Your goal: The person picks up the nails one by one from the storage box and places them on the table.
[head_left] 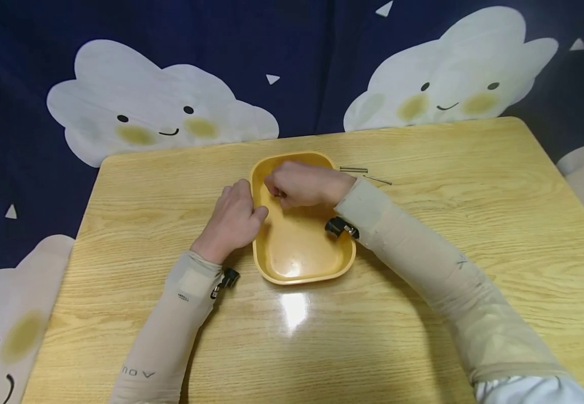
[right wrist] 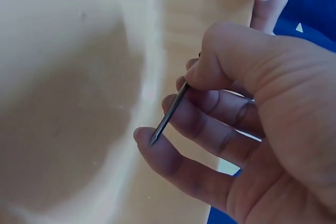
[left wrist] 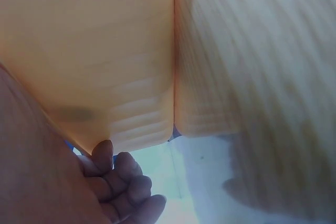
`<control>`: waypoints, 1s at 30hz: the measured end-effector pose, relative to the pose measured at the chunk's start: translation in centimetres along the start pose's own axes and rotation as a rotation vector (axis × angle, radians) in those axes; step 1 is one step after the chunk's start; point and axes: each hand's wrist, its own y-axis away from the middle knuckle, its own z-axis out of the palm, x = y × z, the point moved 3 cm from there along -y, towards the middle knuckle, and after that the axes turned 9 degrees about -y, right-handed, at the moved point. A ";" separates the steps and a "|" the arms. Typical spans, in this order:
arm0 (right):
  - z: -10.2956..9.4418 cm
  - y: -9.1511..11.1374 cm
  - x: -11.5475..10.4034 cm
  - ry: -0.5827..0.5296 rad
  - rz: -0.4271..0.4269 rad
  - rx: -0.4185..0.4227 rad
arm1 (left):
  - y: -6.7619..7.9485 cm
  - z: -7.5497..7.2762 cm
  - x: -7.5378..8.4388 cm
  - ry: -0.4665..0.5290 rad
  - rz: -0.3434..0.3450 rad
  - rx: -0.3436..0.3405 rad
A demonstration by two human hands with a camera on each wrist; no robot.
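Observation:
A yellow plastic tray (head_left: 304, 280) with rounded corners rests on the wooden table. At its left side, my left hand (head_left: 233, 221) holds the rim, thumb over the edge and the other fingers along the outer wall; the left wrist view shows those fingers (left wrist: 126, 179) curled beside the tray wall (left wrist: 126, 51). Over the inside of the tray, near its far end, is my right hand (head_left: 302, 184). It pinches a grey metal nail (right wrist: 170, 111) between thumb and fingers, the pointed end lying against a fingertip in the right wrist view.
Just right of the tray's far end, a pair of nails (head_left: 354, 169) lies on the table (head_left: 170, 174), with another single nail (head_left: 378, 180) close by. A dark blue curtain (head_left: 307, 50) with smiling clouds hangs behind the table.

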 end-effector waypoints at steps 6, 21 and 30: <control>-0.9 0.5 -0.5 -0.029 0.019 0.010 | 0.1 0.1 0.0 -0.008 -0.007 -0.010; -2.8 1.6 -1.0 -0.005 0.017 0.079 | 0.0 0.2 0.0 -0.006 -0.021 -0.027; -3.7 2.8 -1.0 0.027 -0.001 0.118 | 0.0 0.1 -0.1 -0.014 -0.007 -0.009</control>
